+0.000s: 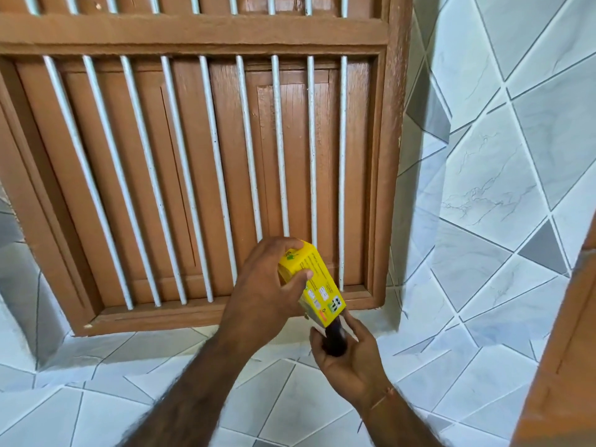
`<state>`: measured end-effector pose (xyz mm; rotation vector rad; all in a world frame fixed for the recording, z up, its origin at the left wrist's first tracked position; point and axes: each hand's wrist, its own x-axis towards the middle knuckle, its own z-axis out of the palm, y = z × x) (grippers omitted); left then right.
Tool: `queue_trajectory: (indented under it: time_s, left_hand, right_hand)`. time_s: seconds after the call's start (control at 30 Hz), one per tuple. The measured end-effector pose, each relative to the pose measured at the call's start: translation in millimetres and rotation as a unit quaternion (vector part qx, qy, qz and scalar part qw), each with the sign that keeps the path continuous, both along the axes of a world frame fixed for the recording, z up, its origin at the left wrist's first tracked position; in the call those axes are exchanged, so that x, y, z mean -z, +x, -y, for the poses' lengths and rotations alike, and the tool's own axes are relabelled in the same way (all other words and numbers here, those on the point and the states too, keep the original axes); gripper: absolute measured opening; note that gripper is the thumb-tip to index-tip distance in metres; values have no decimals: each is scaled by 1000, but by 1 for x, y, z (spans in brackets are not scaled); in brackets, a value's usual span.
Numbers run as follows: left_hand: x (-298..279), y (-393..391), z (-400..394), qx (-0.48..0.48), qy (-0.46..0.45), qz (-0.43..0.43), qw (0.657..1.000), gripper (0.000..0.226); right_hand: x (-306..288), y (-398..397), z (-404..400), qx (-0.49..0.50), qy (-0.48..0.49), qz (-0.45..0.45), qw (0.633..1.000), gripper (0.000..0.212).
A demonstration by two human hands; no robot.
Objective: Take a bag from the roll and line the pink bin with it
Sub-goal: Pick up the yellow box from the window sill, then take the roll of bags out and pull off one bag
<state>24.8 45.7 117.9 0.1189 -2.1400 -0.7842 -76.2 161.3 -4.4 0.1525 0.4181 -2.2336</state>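
The roll [335,340], one dark cylinder of bags, pokes out of the lower open end of a single yellow box [317,285] and rests in the right hand [350,353]. That hand's fingers [353,324] curl loosely round the roll's free end, thumb on the near side, so they are gripping it. Most of the roll is hidden by the box and the palm, and I cannot tell how much of it remains inside the carton. The left hand [267,291] holds the box from above, its fingers [298,277] closed across the upper end and printed side, tilting the carton down to the right so the opening faces the other palm.

There are two hands, one box, one roll; the pink bin is not to be seen from here.

Both hands work in the air, clear of any surface, with free space all round them. Just behind stands a brown wooden shutter [193,175] set in its frame, crossed by a row of white vertical bars [248,156]; its lower rail [225,312] runs just beyond the knuckles. A tiled ledge [154,346] lies beneath the forearms, and tiled wall [500,188] spreads to the right. At the far right edge an orange-brown wooden edge [561,350] comes close to the right forearm and narrows the room on that side.
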Motion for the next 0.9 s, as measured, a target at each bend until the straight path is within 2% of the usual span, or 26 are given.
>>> queue_trajectory:
  time_s: [0.1,0.2,0.3,0.37,0.4,0.47,0.57,0.67,0.73,0.8,0.83,0.87,0.9]
  left_hand:
    - [1,-3,27,-62,106,-55,991,29]
    - [41,-6,68,-167,267,-56,947,20]
    - [111,-17,99,-211,422,-1,882,33]
    - [160,-36,120,-240,485,8,841,37]
    - [161,-40,114,-247,497,8,832,38]
    - [147,-42,97,-254,487,16,836,29]
    - [134,-49,90,-274,443,41,852,28]
    - [139,-55,97,-294,351,121,881,29]
    - [140,-54,98,-343,270,172,883,31]
    - [133,-53,85,-370,177,130,903,33]
    - [126,-50,71,-314,160,95,931,33]
    - [119,-48,56,-216,156,72,961,33]
    - [111,-43,37,-105,144,103,978,34]
  right_hand:
    - [9,-13,-9,30,41,-12,999,38]
    - [15,-31,-30,74,116,-20,990,17]
    - [19,-48,-46,103,161,-47,981,22]
    - [19,-52,-52,106,181,-69,975,33]
    - [18,-52,-54,106,187,-77,974,37]
    - [17,-52,-57,106,188,-85,973,38]
    - [17,-51,-60,102,190,-97,972,35]
    - [18,-51,-61,103,207,-120,965,27]
    - [18,-51,-60,99,222,-155,958,22]
    - [18,-51,-58,88,248,-211,941,25]
    - [18,-51,-56,79,266,-245,929,30]
    - [16,-50,-54,65,283,-279,915,37]
    - [13,-48,-52,48,295,-313,902,46]
